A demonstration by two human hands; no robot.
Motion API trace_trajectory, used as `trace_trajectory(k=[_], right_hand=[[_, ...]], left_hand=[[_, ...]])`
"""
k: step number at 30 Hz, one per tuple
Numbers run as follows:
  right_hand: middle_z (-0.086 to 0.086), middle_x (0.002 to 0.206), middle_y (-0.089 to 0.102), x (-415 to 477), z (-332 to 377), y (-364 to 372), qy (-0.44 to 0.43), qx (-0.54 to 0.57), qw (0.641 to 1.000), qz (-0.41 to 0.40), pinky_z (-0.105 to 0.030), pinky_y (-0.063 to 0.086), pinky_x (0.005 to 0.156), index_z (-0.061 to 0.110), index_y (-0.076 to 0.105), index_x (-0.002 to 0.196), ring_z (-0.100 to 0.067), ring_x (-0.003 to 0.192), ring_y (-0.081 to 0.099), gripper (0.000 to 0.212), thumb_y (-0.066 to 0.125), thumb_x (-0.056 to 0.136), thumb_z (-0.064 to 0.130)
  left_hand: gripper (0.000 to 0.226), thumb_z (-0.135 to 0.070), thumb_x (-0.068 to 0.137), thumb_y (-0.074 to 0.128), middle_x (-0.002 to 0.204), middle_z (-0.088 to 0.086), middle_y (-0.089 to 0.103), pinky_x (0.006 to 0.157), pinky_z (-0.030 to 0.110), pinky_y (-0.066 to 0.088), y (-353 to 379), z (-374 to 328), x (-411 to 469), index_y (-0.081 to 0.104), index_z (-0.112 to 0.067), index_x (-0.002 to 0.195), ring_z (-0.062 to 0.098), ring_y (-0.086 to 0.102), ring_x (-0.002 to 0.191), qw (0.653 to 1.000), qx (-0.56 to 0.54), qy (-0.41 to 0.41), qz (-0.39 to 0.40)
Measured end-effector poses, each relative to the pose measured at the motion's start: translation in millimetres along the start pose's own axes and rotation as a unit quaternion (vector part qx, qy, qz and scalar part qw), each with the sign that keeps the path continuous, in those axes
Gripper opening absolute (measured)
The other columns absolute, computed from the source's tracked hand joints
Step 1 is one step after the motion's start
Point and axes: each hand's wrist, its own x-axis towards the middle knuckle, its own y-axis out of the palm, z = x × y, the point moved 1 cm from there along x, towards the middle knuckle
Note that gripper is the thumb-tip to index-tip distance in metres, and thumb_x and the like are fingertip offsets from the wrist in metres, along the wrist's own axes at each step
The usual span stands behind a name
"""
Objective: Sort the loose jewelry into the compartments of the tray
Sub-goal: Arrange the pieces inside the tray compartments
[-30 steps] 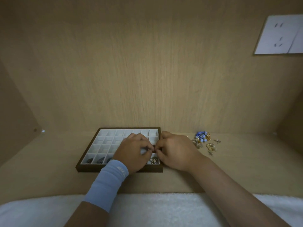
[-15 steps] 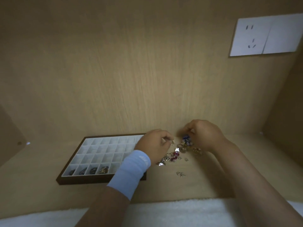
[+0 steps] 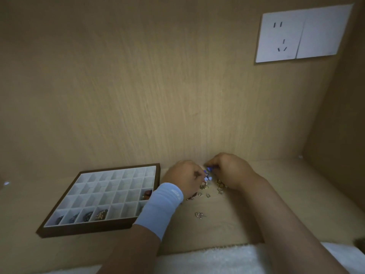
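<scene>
Both hands have left the tray's right front corner, where they worked a second ago, and now meet over the loose pile to its right. Nearest lies a white fleecy cloth [image 3: 217, 260] along the front edge, with both forearms reaching over it onto the wooden surface [image 3: 276, 194]. A pale blue wristband [image 3: 160, 208] wraps the left wrist and hides the tray's right front corner. A small rose-gold piece [image 3: 199, 215] lies alone between the forearms, apart from the rest. The tray [image 3: 83, 231], brown-framed with white compartments, holds dark and gold pieces in the four leftmost front cells and a reddish piece [image 3: 147, 194] in the right column, one row back. Farther on, the loose jewelry [image 3: 207, 189] is scattered just beside the tray, beneath and between the hands. The right hand [image 3: 230, 170] has its fingers curled, pinching a blue beaded piece [image 3: 208, 171] at the far edge of the pile. The left hand [image 3: 184, 178] is curled too, its fingertips touching the same cluster; whether it grasps anything cannot be told. Behind rises the wooden back panel [image 3: 158, 95], with a white socket plate [image 3: 302, 34] high on the right.
</scene>
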Motion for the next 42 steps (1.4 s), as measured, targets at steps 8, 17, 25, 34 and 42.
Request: trace_trajectory(k=[8, 17, 25, 34, 42], right_hand=[[0.012, 0.106, 0.066, -0.7, 2.2, -1.1, 0.022, 0.025, 0.999, -0.015, -0.026, 0.049, 0.080, 0.034, 0.074, 0.098, -0.012, 0.098, 0.064, 0.018, 0.066, 0.088, 0.023], [-0.003, 0.074, 0.076, -4.1, 8.9, -3.2, 0.063, 0.321, 0.943, -0.053, -0.045, 0.059, 0.069, 0.021, 0.077, 0.088, -0.029, 0.067, 0.072, 0.011, 0.067, 0.093, 0.019], [-0.014, 0.070, 0.066, -6.6, 34.7, -9.1, 0.072, 0.539, 0.839, -0.030, -0.025, 0.039, 0.044, 0.010, 0.074, 0.092, -0.019, 0.051, 0.052, 0.007, 0.070, 0.091, 0.015], [-0.013, 0.080, 0.072, -12.6, 75.2, -3.8, 0.046, 0.609, 0.790, 0.051, -0.033, 0.059, 0.055, 0.006, 0.060, 0.108, -0.023, 0.068, 0.071, 0.016, 0.066, 0.093, 0.006], [-0.006, 0.071, 0.072, -18.5, 128.3, 5.8, 0.031, 0.557, 0.828, 0.060, -0.026, 0.056, 0.050, 0.006, 0.071, 0.096, -0.014, 0.057, 0.065, 0.009, 0.073, 0.087, 0.004]], left_hand=[[0.026, -0.030, 0.088, 0.060, 0.107, -0.016, 0.067, 0.098, 0.034, 0.047, 3.2, 12.8, 1.6, 0.065, -0.034, 0.113, 0.009, 0.058, 0.105, 0.998, -0.054, -0.036, -0.007], [0.034, -0.039, 0.087, 0.061, 0.110, -0.017, 0.065, 0.099, 0.033, 0.044, 6.7, 13.5, 0.6, 0.059, -0.039, 0.122, 0.008, 0.054, 0.112, 0.993, -0.112, -0.029, -0.031], [0.024, -0.022, 0.081, 0.075, 0.087, -0.002, 0.073, 0.079, 0.025, 0.054, -13.3, 13.8, -4.5, 0.068, -0.028, 0.103, 0.011, 0.070, 0.082, 0.921, -0.367, -0.107, -0.074], [0.007, -0.017, 0.083, 0.074, 0.076, 0.004, 0.071, 0.063, 0.018, 0.049, -47.1, 35.9, -32.1, 0.071, -0.012, 0.088, 0.007, 0.061, 0.061, 0.920, -0.372, -0.109, -0.057], [0.004, -0.015, 0.085, 0.072, 0.083, 0.008, 0.075, 0.081, 0.030, 0.057, -80.9, 74.0, -79.1, 0.074, -0.013, 0.088, 0.013, 0.068, 0.075, 0.925, -0.362, -0.099, -0.055]])
